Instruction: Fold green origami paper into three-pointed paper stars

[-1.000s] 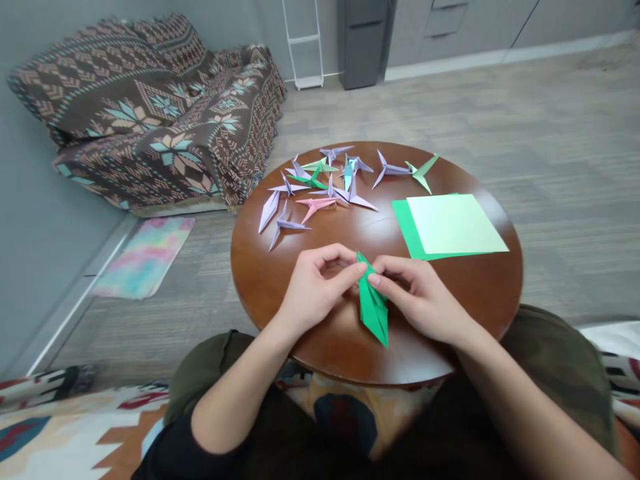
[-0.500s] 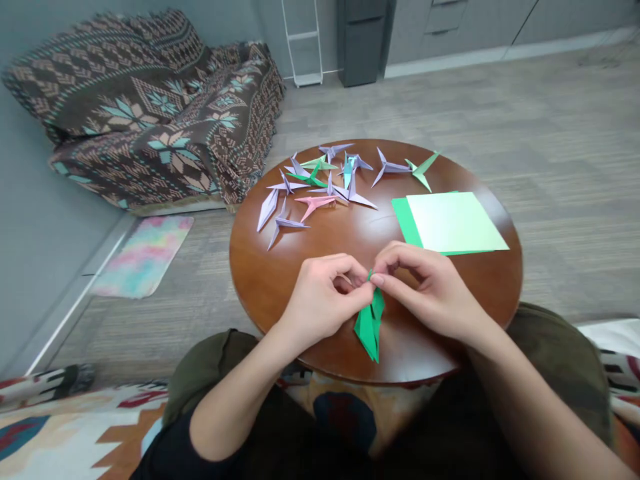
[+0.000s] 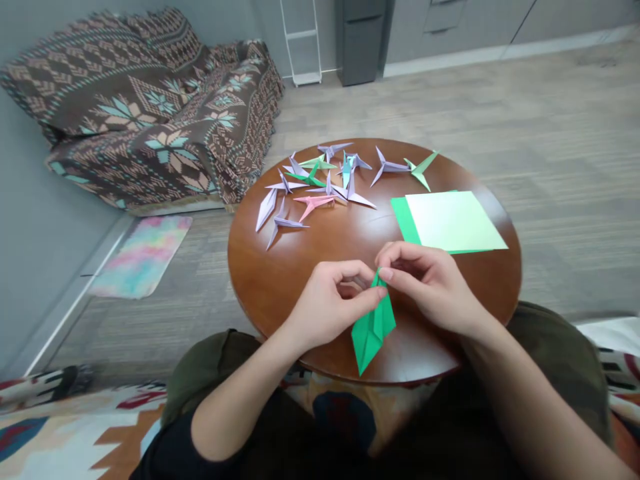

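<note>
Swung round since half a second ago, lower point gone from about six o'clock toward seven, with more of the broad face showing: green folded paper [image 3: 373,327]. Leftmost, at ten o'clock from the paper, left hand [image 3: 335,300], grasping, thumb laid across the upper front, other fingertips partly hidden behind. Next, the paper itself, at the six o'clock part of a round brown table [image 3: 345,240], long axis running from just past twelve to between six and seven, bulk lying toward six from both thumbs. Then, at two o'clock, right hand [image 3: 433,287], thumb and finger pinching the top tip; nearest to that tip, with the left hand nearer to the wide middle. Counted, again left to right: about nine lilac pieces [image 3: 287,222], overlapping too much for certainty, between ten and twelve o'clock from the thumbs; one deep green piece [image 3: 311,179], one pink piece [image 3: 316,202] and one blue piece [image 3: 346,170], all between ten and twelve; two pale green pieces [image 3: 421,172], one at eleven, one between twelve and one; toward two, one green sheet [image 3: 406,223] partly beneath one pale sheet [image 3: 455,220], any more underneath impossible to tell.
</note>
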Demonstrator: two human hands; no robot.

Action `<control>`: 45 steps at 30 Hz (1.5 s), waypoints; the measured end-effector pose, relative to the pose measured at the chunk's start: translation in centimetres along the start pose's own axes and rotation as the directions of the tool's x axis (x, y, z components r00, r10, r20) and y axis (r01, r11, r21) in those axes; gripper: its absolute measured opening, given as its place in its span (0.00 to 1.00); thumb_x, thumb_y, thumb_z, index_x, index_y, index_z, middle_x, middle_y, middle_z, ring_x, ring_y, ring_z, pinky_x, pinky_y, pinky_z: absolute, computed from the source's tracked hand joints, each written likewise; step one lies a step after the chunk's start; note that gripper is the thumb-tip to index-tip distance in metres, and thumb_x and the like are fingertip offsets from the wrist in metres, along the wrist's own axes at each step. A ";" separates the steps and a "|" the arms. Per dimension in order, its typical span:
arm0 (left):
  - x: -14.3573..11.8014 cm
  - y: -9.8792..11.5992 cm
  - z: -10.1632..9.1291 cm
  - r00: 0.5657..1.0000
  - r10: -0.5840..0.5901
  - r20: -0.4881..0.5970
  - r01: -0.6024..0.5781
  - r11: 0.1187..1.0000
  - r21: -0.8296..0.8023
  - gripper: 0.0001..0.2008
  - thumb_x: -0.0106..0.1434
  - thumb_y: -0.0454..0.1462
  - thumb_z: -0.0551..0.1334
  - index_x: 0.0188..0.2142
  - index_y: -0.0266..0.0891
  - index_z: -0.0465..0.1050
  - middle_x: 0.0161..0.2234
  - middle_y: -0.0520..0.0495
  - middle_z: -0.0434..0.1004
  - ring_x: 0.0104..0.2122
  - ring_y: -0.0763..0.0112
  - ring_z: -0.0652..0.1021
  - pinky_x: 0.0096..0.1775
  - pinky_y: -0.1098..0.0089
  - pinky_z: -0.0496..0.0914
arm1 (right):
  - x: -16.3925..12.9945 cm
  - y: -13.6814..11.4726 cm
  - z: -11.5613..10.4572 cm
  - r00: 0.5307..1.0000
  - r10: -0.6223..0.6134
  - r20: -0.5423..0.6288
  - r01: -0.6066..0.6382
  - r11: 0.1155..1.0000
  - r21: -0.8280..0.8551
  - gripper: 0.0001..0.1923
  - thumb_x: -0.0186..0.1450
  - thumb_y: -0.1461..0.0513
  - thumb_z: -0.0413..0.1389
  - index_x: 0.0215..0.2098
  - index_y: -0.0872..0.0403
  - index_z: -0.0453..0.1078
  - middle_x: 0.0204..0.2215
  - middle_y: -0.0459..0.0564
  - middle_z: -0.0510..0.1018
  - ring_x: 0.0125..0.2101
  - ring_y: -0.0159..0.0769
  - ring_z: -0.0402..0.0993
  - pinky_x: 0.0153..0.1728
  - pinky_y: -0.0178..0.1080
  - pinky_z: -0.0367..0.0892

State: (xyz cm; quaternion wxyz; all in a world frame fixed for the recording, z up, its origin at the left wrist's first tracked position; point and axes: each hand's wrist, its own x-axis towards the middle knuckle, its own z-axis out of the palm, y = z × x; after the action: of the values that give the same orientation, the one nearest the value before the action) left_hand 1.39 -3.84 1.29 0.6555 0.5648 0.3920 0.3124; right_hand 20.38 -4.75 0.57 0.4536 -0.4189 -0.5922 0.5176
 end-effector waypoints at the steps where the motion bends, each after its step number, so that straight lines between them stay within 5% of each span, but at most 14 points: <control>1: 0.0 0.0 0.0 1.000 0.000 0.004 0.000 1.000 -0.008 0.15 0.56 0.43 0.76 0.28 0.36 0.75 0.23 0.53 0.72 0.23 0.75 0.70 0.28 0.72 0.65 | 0.1 0.0 0.0 1.000 0.006 0.001 -0.006 1.000 0.013 0.18 0.66 0.48 0.67 0.31 0.51 0.73 0.28 0.46 0.75 0.29 0.35 0.68 0.28 0.36 0.64; 13: 0.0 -0.1 0.2 0.999 -0.024 -0.038 0.023 0.999 -0.035 0.15 0.53 0.41 0.78 0.27 0.36 0.75 0.24 0.51 0.74 0.23 0.75 0.72 0.26 0.73 0.64 | 0.3 0.5 0.5 0.996 0.080 -0.028 -0.076 0.990 0.120 0.14 0.65 0.53 0.66 0.28 0.52 0.73 0.26 0.45 0.73 0.27 0.33 0.65 0.27 0.35 0.62; 20: 0.2 -0.2 0.0 0.990 0.039 -0.138 -0.038 0.999 0.007 0.14 0.54 0.41 0.77 0.26 0.36 0.76 0.24 0.51 0.76 0.24 0.74 0.73 0.28 0.73 0.67 | 0.1 -0.1 0.4 0.999 0.034 -0.022 -0.035 0.998 -0.049 0.19 0.63 0.47 0.70 0.30 0.52 0.75 0.26 0.47 0.75 0.28 0.34 0.68 0.26 0.35 0.63; 25: 0.2 -0.2 0.0 0.984 0.060 -0.166 -0.053 0.997 0.047 0.14 0.55 0.41 0.77 0.25 0.36 0.76 0.23 0.52 0.75 0.23 0.74 0.73 0.27 0.73 0.66 | -0.2 0.0 0.0 0.998 -0.060 0.010 0.061 0.985 -0.160 0.14 0.69 0.52 0.66 0.33 0.52 0.74 0.30 0.47 0.75 0.30 0.35 0.70 0.29 0.36 0.65; 33: 0.2 -0.4 0.0 0.990 0.040 -0.134 -0.043 0.999 -0.015 0.12 0.54 0.39 0.78 0.28 0.35 0.79 0.25 0.50 0.78 0.25 0.72 0.76 0.29 0.73 0.69 | -0.2 0.5 -0.2 0.988 -0.144 0.062 0.154 0.966 -0.207 0.10 0.73 0.57 0.61 0.35 0.52 0.70 0.31 0.46 0.73 0.30 0.34 0.68 0.30 0.37 0.63; 38: 0.2 -0.1 -0.3 0.999 0.005 -0.036 -0.006 1.000 -0.016 0.11 0.54 0.39 0.78 0.32 0.36 0.83 0.28 0.50 0.81 0.26 0.72 0.77 0.31 0.73 0.71 | 0.1 0.6 -0.4 0.981 -0.170 -0.091 0.158 0.980 -0.124 0.10 0.74 0.56 0.60 0.36 0.51 0.71 0.31 0.46 0.74 0.32 0.35 0.70 0.34 0.37 0.66; 45: 0.4 -0.3 -0.4 0.992 0.069 -0.110 -0.062 0.996 0.065 0.10 0.56 0.39 0.77 0.32 0.35 0.82 0.27 0.49 0.82 0.28 0.72 0.79 0.33 0.73 0.74 | 0.2 0.5 -0.2 0.986 -0.159 -0.044 0.148 0.972 -0.184 0.14 0.70 0.57 0.65 0.29 0.53 0.70 0.27 0.44 0.72 0.28 0.33 0.66 0.31 0.36 0.62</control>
State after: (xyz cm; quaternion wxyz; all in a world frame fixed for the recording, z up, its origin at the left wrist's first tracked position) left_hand 1.25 -3.41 0.89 0.6042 0.5790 0.4186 0.3529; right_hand 20.52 -4.42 0.06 0.4698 -0.4261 -0.6537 0.4128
